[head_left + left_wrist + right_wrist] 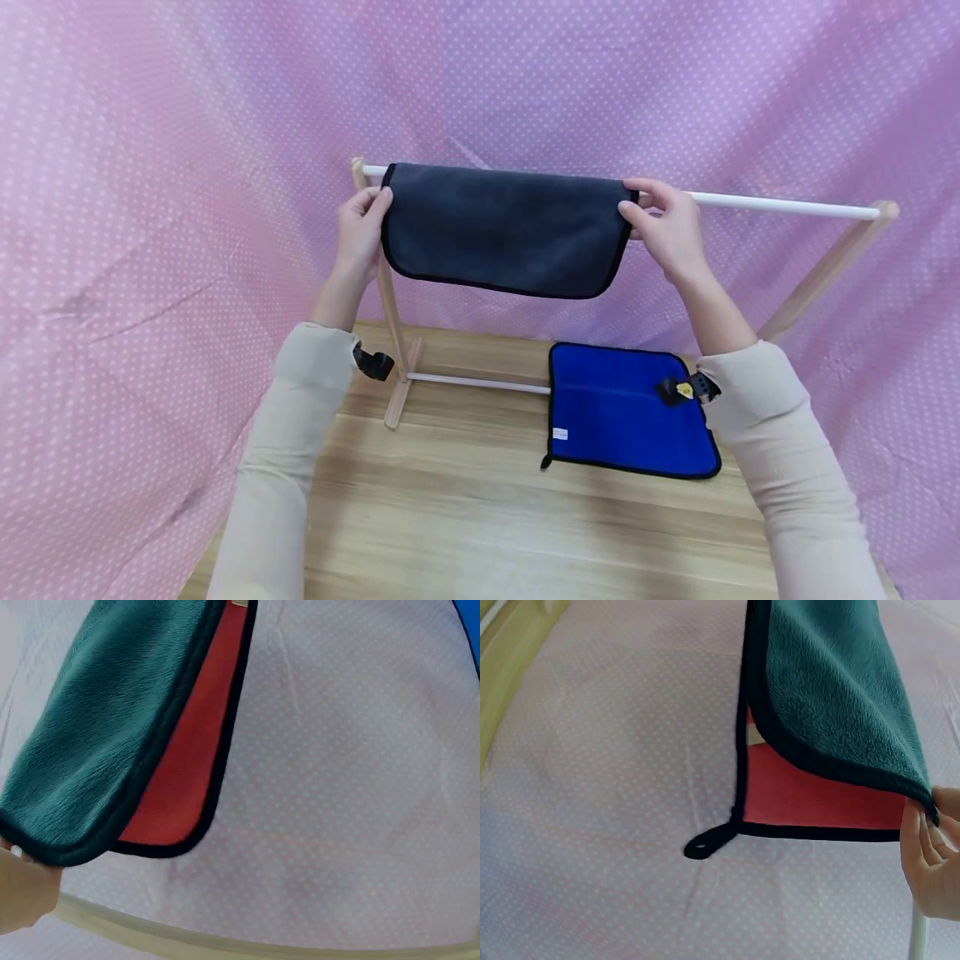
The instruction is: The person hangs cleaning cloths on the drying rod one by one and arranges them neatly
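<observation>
A dark grey towel with black edging hangs folded over the white top rail of a wooden rack. My left hand pinches its left edge close to the rail. At the opposite edge, my right hand pinches the towel between thumb and fingers. Both wrist views show the red inner side of the rear layer hanging behind the front flap. In the right wrist view a black hanging loop sticks out from that layer's corner.
A blue towel with black edging lies flat on the wood-grain surface, below right, over part of the lower white rod. Slanted wooden legs hold the rail at each end. Pink dotted cloth surrounds everything.
</observation>
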The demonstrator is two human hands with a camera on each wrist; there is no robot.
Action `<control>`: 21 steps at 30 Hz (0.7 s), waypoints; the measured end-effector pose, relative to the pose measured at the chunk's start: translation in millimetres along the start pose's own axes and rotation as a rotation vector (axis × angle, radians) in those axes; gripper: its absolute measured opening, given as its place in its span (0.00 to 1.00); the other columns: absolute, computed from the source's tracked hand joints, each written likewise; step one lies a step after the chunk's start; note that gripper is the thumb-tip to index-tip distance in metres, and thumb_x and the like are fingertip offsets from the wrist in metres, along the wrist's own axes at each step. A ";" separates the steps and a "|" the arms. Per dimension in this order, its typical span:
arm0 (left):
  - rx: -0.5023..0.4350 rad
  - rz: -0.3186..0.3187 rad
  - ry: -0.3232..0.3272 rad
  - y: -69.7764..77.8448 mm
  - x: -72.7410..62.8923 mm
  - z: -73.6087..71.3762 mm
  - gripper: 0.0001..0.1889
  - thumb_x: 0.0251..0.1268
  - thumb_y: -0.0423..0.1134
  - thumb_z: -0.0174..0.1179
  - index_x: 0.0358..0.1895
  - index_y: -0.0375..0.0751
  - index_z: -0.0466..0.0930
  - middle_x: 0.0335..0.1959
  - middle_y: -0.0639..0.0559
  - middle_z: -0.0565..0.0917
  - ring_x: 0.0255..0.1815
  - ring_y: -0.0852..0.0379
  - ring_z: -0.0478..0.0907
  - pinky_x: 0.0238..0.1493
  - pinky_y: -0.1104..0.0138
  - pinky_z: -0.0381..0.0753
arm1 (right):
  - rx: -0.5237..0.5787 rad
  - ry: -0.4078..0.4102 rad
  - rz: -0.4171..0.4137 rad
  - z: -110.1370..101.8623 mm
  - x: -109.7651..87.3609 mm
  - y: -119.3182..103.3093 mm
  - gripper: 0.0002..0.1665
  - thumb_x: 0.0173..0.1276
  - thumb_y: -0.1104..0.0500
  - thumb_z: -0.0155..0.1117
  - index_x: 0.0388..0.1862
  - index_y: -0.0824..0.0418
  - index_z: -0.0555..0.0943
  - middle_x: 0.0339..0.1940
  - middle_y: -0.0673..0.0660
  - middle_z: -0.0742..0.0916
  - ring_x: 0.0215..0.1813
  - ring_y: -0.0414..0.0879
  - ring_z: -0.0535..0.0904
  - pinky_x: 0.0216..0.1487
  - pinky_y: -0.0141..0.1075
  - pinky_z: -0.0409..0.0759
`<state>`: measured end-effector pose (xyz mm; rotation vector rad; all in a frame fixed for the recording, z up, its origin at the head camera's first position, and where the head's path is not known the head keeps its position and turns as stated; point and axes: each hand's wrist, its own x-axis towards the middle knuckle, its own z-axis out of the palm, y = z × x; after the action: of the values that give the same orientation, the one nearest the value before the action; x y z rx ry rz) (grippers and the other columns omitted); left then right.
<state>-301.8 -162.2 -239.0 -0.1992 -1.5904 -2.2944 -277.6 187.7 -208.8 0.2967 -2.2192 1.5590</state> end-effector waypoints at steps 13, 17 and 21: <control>0.031 -0.066 -0.002 -5.0 9.7 -3.1 0.06 0.67 0.33 0.50 0.39 0.39 0.78 0.29 0.54 0.77 0.26 0.63 0.75 0.28 0.75 0.76 | -0.095 0.091 -0.032 15.8 2.5 14.5 0.22 0.66 0.65 0.52 0.59 0.64 0.72 0.36 0.63 0.85 0.21 0.27 0.76 0.26 0.20 0.77; 0.033 -0.043 0.036 -4.4 11.7 -7.3 0.06 0.66 0.32 0.51 0.39 0.38 0.78 0.28 0.54 0.78 0.26 0.63 0.76 0.28 0.75 0.76 | -0.079 0.070 -0.040 23.3 4.4 12.7 0.22 0.67 0.64 0.49 0.60 0.63 0.71 0.41 0.71 0.83 0.20 0.27 0.76 0.26 0.20 0.77; 0.027 -0.043 0.073 -6.0 13.6 -10.9 0.06 0.66 0.31 0.50 0.37 0.40 0.78 0.27 0.54 0.76 0.24 0.63 0.75 0.26 0.75 0.76 | -0.046 0.053 -0.050 29.4 6.6 10.3 0.22 0.68 0.64 0.49 0.61 0.64 0.71 0.43 0.73 0.82 0.20 0.27 0.76 0.26 0.20 0.76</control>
<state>-315.7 -173.2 -244.0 -0.0743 -1.6026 -2.2839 -293.7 164.2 -223.1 0.2909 -2.1870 1.4710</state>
